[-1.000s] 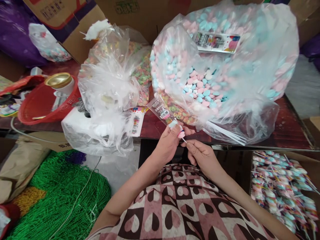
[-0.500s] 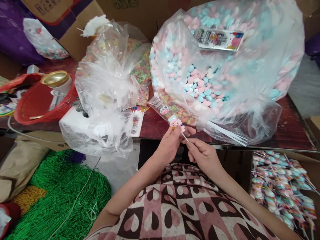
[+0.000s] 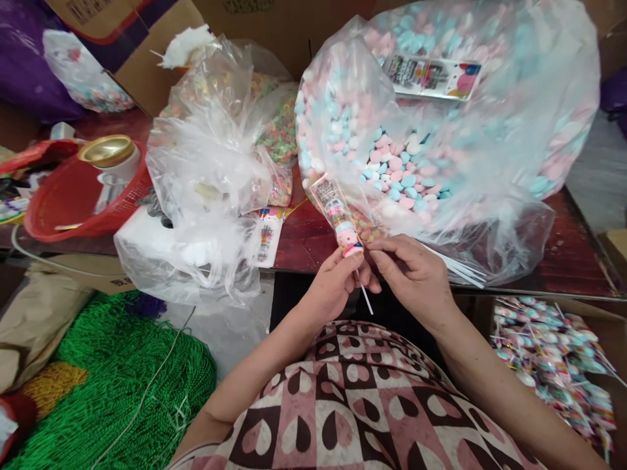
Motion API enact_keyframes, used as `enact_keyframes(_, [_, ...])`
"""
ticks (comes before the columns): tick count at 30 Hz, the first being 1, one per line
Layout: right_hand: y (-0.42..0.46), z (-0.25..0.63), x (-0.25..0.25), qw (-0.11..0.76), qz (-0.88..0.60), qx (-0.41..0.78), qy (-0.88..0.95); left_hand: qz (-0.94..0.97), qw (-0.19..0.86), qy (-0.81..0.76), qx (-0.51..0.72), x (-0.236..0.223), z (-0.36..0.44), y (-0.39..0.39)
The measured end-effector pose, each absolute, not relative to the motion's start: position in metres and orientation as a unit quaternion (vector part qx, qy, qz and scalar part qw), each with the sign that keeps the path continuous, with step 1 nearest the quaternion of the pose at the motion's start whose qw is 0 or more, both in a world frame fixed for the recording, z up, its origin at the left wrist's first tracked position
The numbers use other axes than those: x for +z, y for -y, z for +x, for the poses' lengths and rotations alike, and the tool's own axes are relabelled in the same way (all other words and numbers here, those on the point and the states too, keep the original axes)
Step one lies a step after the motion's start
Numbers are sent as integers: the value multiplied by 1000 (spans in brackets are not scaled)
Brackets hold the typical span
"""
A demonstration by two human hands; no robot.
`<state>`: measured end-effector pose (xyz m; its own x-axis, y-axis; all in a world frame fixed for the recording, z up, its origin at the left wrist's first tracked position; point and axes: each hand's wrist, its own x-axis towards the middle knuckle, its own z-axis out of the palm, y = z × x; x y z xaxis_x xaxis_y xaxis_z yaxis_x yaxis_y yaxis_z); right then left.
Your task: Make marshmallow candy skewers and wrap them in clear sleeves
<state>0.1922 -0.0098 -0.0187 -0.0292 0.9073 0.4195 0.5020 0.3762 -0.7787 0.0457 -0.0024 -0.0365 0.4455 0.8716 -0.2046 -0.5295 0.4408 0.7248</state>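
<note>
My left hand [image 3: 330,287] is closed on the lower end of a slim clear candy packet [image 3: 343,225], which has a printed label and pink and blue candies inside. From the packet's bottom a white stick [image 3: 365,297] points down toward my lap. Close beside it, my right hand [image 3: 416,274] has its fingers curled together near the packet's lower right edge; anything between them is hidden. Behind both hands lies a large clear bag [image 3: 519,124] of pink, blue and white candies [image 3: 399,173]. Several loose white sticks [image 3: 463,269] rest at its front.
On the left are bags of small coloured candies [image 3: 279,134], crumpled clear plastic [image 3: 206,176] and a red basket [image 3: 44,212] holding a gold-lidded jar [image 3: 106,151]. Printed packets [image 3: 268,238] lie on the table. A box of filled packets [image 3: 543,352] stands lower right, green strings [image 3: 161,378] lower left.
My right hand has left the stick and moved up and right beside the packet. The packet has swung more upright in my left hand, and more of the stick shows below.
</note>
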Motion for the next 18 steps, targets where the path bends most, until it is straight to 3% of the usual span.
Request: enact_keyframes(18, [7,173,-26,412,-584,137,685,274,803,-343,403,-34,46,5])
